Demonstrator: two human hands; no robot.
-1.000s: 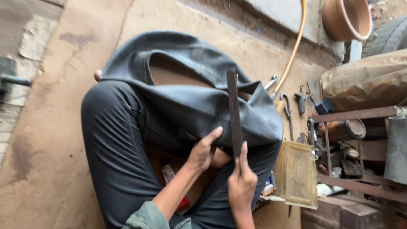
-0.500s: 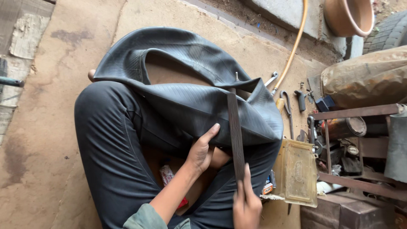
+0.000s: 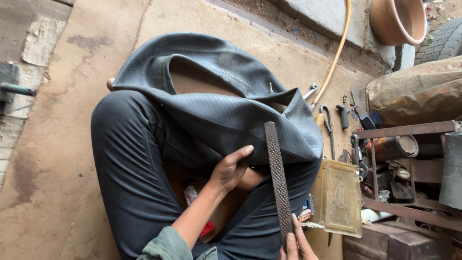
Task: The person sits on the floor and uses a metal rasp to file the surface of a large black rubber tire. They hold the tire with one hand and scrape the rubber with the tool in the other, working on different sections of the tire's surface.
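A slack black rubber inner tube (image 3: 226, 110) is draped over my lap and knees. My left hand (image 3: 232, 168) presses on its near fold, fingers spread on the rubber. My right hand (image 3: 294, 243), at the bottom edge of the view, grips the near end of a long rough metal rasp (image 3: 277, 173). The rasp's far end lies on the tube just right of my left hand. A small metal valve stem (image 3: 270, 87) sticks up from the tube.
A flat yellowish tin (image 3: 338, 197) lies by my right knee. Pliers and other hand tools (image 3: 332, 120) lie beyond it, beside an orange hose (image 3: 335, 53). A rusty metal rack (image 3: 409, 168) with cans, a sack (image 3: 416, 91), a clay pot (image 3: 397, 19) and a tyre (image 3: 445, 36) crowd the right.
My right hand has drawn the rasp back toward me across the tube, and now sits lower in the view. My left hand stays on the fold.
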